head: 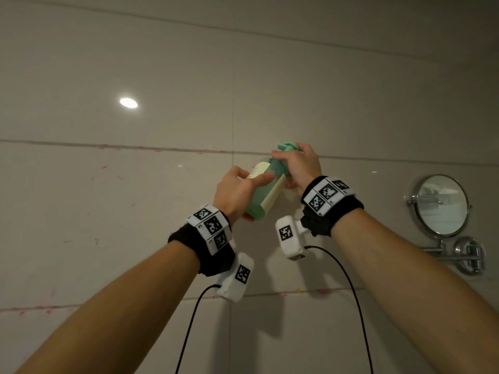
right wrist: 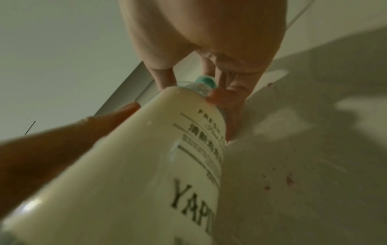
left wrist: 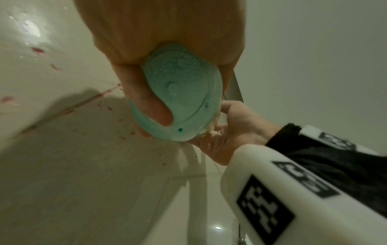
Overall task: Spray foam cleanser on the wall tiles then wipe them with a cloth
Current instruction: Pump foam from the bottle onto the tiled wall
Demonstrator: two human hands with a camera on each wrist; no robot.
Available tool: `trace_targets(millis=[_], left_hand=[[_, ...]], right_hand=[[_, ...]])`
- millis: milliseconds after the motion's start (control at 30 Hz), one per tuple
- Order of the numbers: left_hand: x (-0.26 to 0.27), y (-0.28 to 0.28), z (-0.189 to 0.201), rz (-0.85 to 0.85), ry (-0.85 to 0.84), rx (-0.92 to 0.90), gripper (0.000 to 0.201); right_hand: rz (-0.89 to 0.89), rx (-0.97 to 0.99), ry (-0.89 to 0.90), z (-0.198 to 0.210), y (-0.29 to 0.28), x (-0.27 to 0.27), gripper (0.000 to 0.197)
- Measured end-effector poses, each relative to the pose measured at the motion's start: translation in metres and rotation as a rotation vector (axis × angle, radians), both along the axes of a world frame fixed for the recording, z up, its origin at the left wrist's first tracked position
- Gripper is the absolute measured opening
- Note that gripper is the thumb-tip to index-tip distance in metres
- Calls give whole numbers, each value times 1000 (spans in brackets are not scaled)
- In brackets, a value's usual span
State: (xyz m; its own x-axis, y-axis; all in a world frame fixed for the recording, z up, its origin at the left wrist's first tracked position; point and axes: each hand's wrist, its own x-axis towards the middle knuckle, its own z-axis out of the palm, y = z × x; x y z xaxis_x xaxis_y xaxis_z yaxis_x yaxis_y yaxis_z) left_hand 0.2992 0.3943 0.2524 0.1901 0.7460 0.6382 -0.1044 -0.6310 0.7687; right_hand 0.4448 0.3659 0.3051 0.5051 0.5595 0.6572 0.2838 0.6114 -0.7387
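A green foam cleanser bottle (head: pixel 266 188) with a cream label is held tilted in front of the beige wall tiles (head: pixel 135 198), pump end up. My left hand (head: pixel 237 193) grips its lower body; the left wrist view shows the bottle base (left wrist: pixel 184 99) with a finger curled under it. My right hand (head: pixel 297 164) grips the neck and green pump head (head: pixel 287 147). The right wrist view shows the label (right wrist: pixel 159 165) and the green collar (right wrist: pixel 206 82) between my fingers. Pink smears (head: pixel 105 167) mark the tiles and grout lines. No cloth is in view.
A round chrome mirror (head: pixel 442 205) on a folding arm is mounted on the wall at the right. Black cables (head: pixel 348 279) hang from both wrist cameras. A ceiling light reflects on the glossy tile (head: pixel 128 103) at upper left.
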Motion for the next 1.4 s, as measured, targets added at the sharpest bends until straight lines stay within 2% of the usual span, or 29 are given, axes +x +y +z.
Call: trace_targets(millis=[167,333,567,633,733,867,967,1167,1400], left_hand=[[0,1,2,-41,-44,-42,49],[2,2,-2,-54,-59,-78,47],[1,-3,2,-74,-78,-108,46],[3,-6,2,-78,-88,-119,51],[11,-13,5,-102,-98,-136,49],[22,-21,6,-137,-92,-143,45],[29,-23,3,-146,-86,-160,46],[40,-24,1,-150,-117,-187,47],[46,-25,-3,-147,-123,-212,44]], right_hand=[[-12,-14,-7,0,4,1,57],[-96,-7,-14,-2,0,1,46],[-113,-48,-31,0,-4,0,34],[-109,-64,-56,1,-7,0,38],[-24,-92,-33,2,-11,5,55],[111,-175,65,-2,-19,10,59],[122,-204,64,-4,-23,19,61],[140,-137,137,-4,-26,28,45],[99,-61,133,-6,-25,34,39]])
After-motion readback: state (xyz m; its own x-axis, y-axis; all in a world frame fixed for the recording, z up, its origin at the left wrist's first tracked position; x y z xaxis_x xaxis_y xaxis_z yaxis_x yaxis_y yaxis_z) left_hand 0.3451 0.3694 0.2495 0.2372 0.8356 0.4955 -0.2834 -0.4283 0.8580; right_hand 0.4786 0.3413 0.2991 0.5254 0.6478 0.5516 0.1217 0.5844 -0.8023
